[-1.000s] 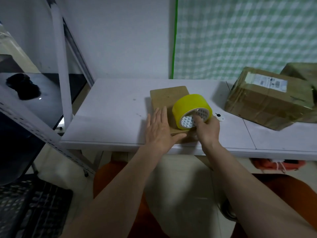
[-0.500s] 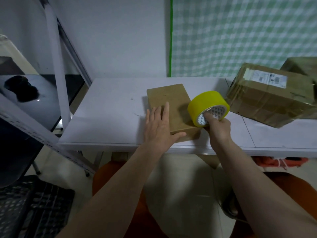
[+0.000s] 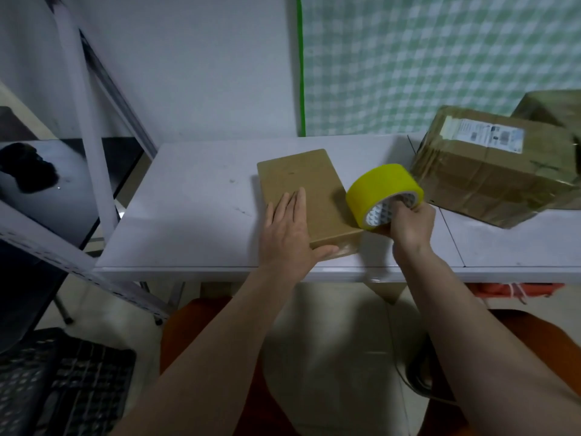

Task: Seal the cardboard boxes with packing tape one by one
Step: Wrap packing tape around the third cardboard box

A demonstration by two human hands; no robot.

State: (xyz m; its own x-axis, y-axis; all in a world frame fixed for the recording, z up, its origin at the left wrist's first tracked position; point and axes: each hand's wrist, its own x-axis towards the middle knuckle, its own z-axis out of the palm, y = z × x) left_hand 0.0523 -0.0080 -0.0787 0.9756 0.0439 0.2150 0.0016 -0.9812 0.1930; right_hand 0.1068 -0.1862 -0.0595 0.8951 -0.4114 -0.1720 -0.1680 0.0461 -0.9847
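Observation:
A small flat cardboard box (image 3: 301, 187) lies on the white table (image 3: 201, 196) near its front edge. My left hand (image 3: 287, 234) lies flat on the box's left front part, fingers straight, thumb along the front edge. My right hand (image 3: 412, 223) grips a yellow roll of packing tape (image 3: 382, 191) by its core, just off the box's right front corner. Whether a strip of tape runs from the roll to the box is unclear.
A larger taped cardboard box with a shipping label (image 3: 493, 165) stands at the right, another box (image 3: 553, 108) behind it. A metal shelf frame (image 3: 88, 121) rises at the left. A black crate (image 3: 63, 382) sits on the floor.
My right hand has carried the tape roll from above the box's front part to the right, past its right edge. My left hand stays pressed on the box.

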